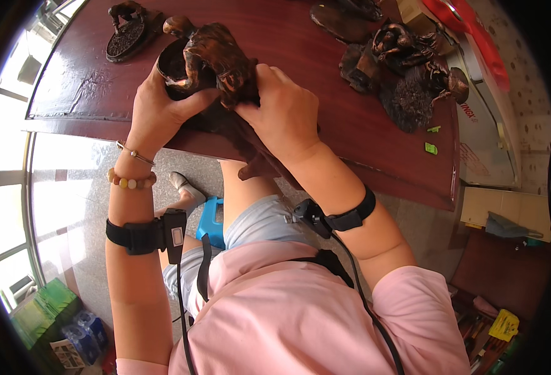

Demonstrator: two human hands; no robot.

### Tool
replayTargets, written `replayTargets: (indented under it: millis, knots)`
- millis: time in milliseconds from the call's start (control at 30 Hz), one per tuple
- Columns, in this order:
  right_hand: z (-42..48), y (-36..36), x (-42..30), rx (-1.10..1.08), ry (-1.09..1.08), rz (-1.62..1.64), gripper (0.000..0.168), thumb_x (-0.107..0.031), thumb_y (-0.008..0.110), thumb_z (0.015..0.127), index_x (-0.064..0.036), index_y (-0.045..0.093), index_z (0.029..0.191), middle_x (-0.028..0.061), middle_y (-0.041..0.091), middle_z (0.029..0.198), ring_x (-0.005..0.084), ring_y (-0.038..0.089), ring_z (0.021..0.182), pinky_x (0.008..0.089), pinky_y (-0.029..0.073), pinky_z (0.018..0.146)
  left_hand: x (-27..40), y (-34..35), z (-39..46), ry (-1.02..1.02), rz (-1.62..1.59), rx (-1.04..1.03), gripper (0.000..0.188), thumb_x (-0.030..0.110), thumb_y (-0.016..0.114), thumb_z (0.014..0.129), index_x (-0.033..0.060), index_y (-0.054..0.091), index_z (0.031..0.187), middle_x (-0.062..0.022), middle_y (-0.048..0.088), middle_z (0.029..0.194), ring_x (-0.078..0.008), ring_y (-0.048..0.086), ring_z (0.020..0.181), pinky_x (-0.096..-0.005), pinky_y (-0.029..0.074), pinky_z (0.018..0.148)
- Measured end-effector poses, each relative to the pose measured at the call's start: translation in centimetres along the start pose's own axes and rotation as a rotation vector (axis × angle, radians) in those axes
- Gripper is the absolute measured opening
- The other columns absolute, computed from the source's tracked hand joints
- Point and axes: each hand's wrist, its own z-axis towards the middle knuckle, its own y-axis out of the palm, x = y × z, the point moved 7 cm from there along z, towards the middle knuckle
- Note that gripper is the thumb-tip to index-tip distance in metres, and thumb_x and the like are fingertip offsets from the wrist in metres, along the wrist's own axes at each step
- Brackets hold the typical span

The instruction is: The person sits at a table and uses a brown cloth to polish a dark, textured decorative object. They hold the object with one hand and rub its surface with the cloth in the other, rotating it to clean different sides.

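Note:
A dark brown carved figurine (219, 51), a figure bent over a round basin, is held between my two hands above the near edge of the table. My left hand (163, 98) grips the basin side, its thumb across the lower front. On the other side, my right hand (285, 105) clasps the figurine behind the bent figure's back, fingers around its dark edge. Below the figurine a dark reddish-brown piece (256, 164) hangs over the table edge; whether it is cloth or part of the carving I cannot tell.
A smaller figurine (125, 33) stands at the table's far left. Several similar carvings (402, 70) crowd the right side of the reddish wooden table (350, 126). Near them lie small green pieces (431, 148). A blue plastic object (211, 222) is on the floor below.

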Motion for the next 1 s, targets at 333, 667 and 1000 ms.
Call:
replayTargets:
  millis: [333, 667, 1000]
  knots:
    - [-0.2, 0.1, 3.4, -0.083, -0.026, 0.243, 0.034, -0.020, 0.077, 0.074, -0.005, 0.056, 0.096, 0.0127, 0.066, 0.091, 0.0352, 0.068, 0.081, 0.0440, 0.055, 0.067, -0.3, -0.1, 0.0, 0.015, -0.001, 0.012, 0.057, 0.031, 0.085, 0.071, 0.0053, 0.063, 0.116, -0.0078, 0.073, 0.101, -0.0167, 0.069, 0.093, -0.0328, 0.053, 0.085]
    - [0.4, 0.4, 0.0, -0.059, 0.041, 0.000, 0.042, -0.022, 0.083, 0.070, -0.006, 0.056, 0.098, 0.0123, 0.062, 0.096, 0.0334, 0.069, 0.076, 0.0440, 0.056, 0.064, -1.6, 0.1, 0.2, -0.006, -0.069, -0.044, 0.046, 0.025, 0.083, 0.074, 0.0010, 0.066, 0.109, -0.0079, 0.073, 0.095, -0.0148, 0.069, 0.086, -0.0309, 0.054, 0.080]
    - [-0.1, -0.6, 2.3, -0.122, 0.064, 0.253, 0.026, -0.018, 0.073, 0.079, -0.002, 0.062, 0.095, 0.0161, 0.063, 0.093, 0.0377, 0.064, 0.089, 0.0454, 0.052, 0.073, -0.9, 0.1, 0.1, -0.010, -0.034, -0.021, 0.056, 0.030, 0.084, 0.072, 0.0067, 0.063, 0.118, -0.0064, 0.072, 0.102, -0.0162, 0.068, 0.094, -0.0318, 0.052, 0.086]
